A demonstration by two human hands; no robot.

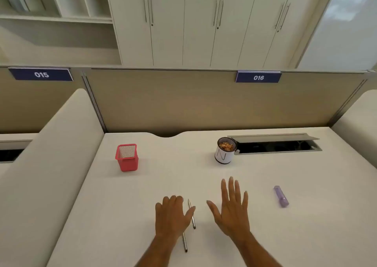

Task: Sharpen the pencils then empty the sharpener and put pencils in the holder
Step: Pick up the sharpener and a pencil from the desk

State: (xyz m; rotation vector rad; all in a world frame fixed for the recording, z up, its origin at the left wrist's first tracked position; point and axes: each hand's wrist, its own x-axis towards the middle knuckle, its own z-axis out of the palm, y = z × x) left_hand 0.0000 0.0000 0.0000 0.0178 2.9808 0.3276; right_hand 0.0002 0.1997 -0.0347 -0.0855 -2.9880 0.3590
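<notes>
Our left hand (171,215) covers two grey metal-look pencils (191,215) on the white worktop (142,195), fingers relaxed; right hand (232,209) fingers spread, holding nothing.

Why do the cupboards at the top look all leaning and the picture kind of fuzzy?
In the head view, the wide-angle lens bends straight lines, so the cupboards splay outward near the edges. The whole picture is a little soft; the left hand and right hand have fuzzy fingertips. Lighting is even, with only faint shadows beside the red holder and the mug.
</notes>
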